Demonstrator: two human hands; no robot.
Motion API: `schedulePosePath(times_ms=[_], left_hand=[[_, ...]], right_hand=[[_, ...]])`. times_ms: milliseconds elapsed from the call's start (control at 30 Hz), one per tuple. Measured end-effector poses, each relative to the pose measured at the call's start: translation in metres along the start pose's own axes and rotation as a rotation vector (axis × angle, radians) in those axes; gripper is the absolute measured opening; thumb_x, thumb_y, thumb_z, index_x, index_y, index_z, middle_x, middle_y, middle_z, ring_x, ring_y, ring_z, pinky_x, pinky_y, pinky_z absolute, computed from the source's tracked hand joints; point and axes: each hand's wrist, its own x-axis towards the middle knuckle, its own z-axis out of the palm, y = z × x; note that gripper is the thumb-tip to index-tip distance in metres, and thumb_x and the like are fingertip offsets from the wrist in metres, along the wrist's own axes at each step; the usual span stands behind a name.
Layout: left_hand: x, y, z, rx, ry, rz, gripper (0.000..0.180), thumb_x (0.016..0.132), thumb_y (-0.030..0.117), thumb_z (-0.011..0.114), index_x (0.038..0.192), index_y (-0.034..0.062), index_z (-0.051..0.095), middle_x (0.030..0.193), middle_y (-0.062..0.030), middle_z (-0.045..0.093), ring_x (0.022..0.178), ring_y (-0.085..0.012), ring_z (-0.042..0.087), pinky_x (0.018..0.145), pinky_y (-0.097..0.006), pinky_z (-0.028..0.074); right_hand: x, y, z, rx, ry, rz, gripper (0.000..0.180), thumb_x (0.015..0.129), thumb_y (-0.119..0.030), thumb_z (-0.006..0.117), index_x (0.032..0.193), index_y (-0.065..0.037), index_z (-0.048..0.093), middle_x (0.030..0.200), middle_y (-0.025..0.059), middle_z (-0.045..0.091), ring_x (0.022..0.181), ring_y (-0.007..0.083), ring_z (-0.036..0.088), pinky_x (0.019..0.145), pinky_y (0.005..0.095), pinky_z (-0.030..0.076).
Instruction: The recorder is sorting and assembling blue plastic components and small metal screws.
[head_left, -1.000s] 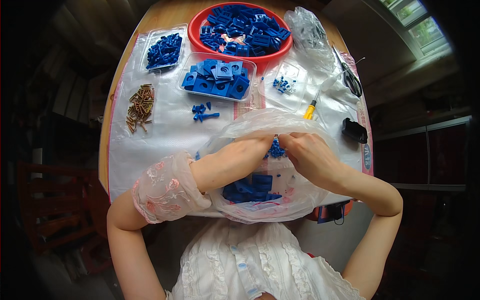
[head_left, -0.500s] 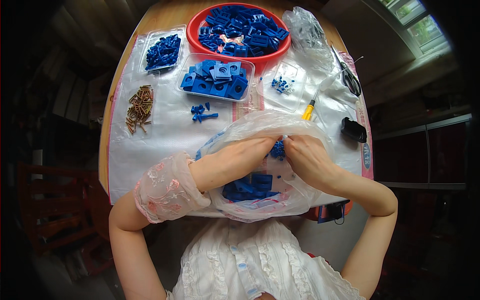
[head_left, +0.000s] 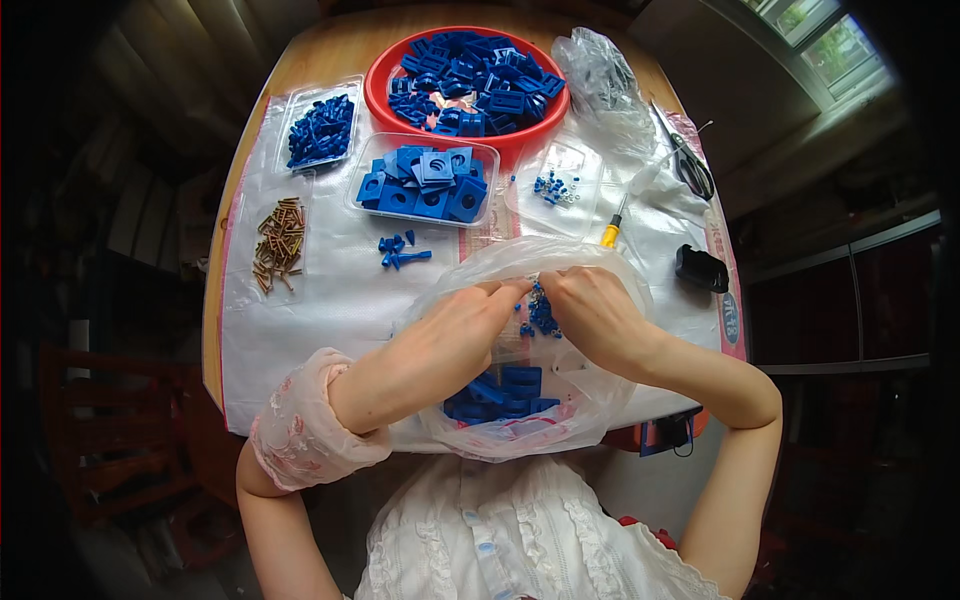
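Note:
Over a clear plastic bag point(head_left: 600, 385) spread wide at the table's near side, both my hands are close together. My left hand point(head_left: 462, 325) is closed, its fingertips pinched just left of a pile of small blue pieces point(head_left: 541, 314). On the pile's other side my right hand point(head_left: 597, 308) is curled closed, knuckles up. What either hand holds, if anything, is hidden by the fingers. Larger blue plastic blocks point(head_left: 520, 383) lie in the near part of the bag, below my left wrist.
Beyond the bag stand a red basin point(head_left: 374, 100) of blue parts and a clear tub point(head_left: 492, 200) of blue plates. Brass-coloured screws point(head_left: 279, 240) and a tray of blue pegs point(head_left: 322, 130) lie left. A yellow-handled screwdriver point(head_left: 611, 235), black scissors point(head_left: 692, 172) and a black case point(head_left: 702, 269) lie right.
My left hand has drawn back to the left and nearer, away from my right hand. More of the small blue pieces now shows between them. The whole view has shifted slightly.

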Motion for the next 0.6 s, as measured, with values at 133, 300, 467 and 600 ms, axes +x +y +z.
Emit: schedulePosePath(times_ms=[133,300,467,600], left_hand=[[-0.003,-0.002,0.0,-0.029,-0.032,-0.015,0.062,0.083,-0.02,0.049,0.143,-0.0034,0.053,0.1,-0.0256,0.068,0.089,-0.037,0.069,0.081,-0.043,0.057],[-0.011,-0.001,0.0,-0.063,-0.034,0.011,0.056,0.085,-0.019,0.05,0.138,-0.0035,0.055,0.103,-0.0244,0.069,0.089,-0.0365,0.07,0.079,-0.042,0.058],[-0.015,0.003,0.002,-0.068,-0.085,-0.002,0.049,0.086,-0.016,0.054,0.134,-0.003,0.057,0.105,-0.0236,0.07,0.094,-0.0387,0.07,0.083,-0.044,0.057],[-0.016,0.0,0.002,-0.044,-0.096,-0.013,0.045,0.088,-0.012,0.058,0.132,-0.0019,0.058,0.106,-0.0232,0.07,0.098,-0.041,0.069,0.087,-0.048,0.054]], right_hand=[[0.003,0.003,0.009,-0.006,0.053,0.002,0.016,0.083,0.0,0.064,0.099,0.001,0.063,0.089,0.0227,0.072,0.086,0.0384,0.073,0.074,0.0465,0.057],[0.006,0.003,0.014,-0.016,0.095,-0.018,0.029,0.069,0.001,0.077,0.096,0.001,0.068,0.088,0.0207,0.073,0.087,0.0355,0.075,0.072,0.0421,0.058],[0.005,0.003,0.018,-0.059,0.101,-0.021,0.03,0.068,0.0,0.078,0.096,0.001,0.068,0.087,0.0208,0.073,0.085,0.0343,0.075,0.071,0.0408,0.058],[0.006,0.003,0.022,-0.053,0.164,-0.024,0.025,0.069,-0.001,0.077,0.092,0.001,0.068,0.086,0.0203,0.073,0.085,0.033,0.075,0.07,0.0399,0.058]])
